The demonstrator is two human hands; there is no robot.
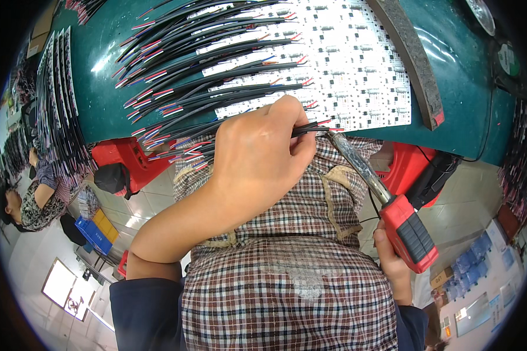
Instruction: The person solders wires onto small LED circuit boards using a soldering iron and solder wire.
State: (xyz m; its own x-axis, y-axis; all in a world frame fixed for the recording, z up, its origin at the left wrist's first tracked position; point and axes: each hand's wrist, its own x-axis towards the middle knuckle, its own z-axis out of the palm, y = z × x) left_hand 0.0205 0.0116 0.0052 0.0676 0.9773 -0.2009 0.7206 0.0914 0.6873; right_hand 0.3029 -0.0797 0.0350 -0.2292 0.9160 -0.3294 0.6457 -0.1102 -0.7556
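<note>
While a checked apron (287, 263) is filling the space before the board (369, 76), the right hand (389, 257) is gripping a red iron (407, 225), its tip (330, 135) pointing at the board's near edge. The left hand (263, 146) is clamping wires (315, 127) tightly at that edge. The board is lying on a green table (468, 117), with cables (234, 71) crossing its left part and a bar (413, 58) running along its right. Far left of the board, a person (44, 190) is showing.
</note>
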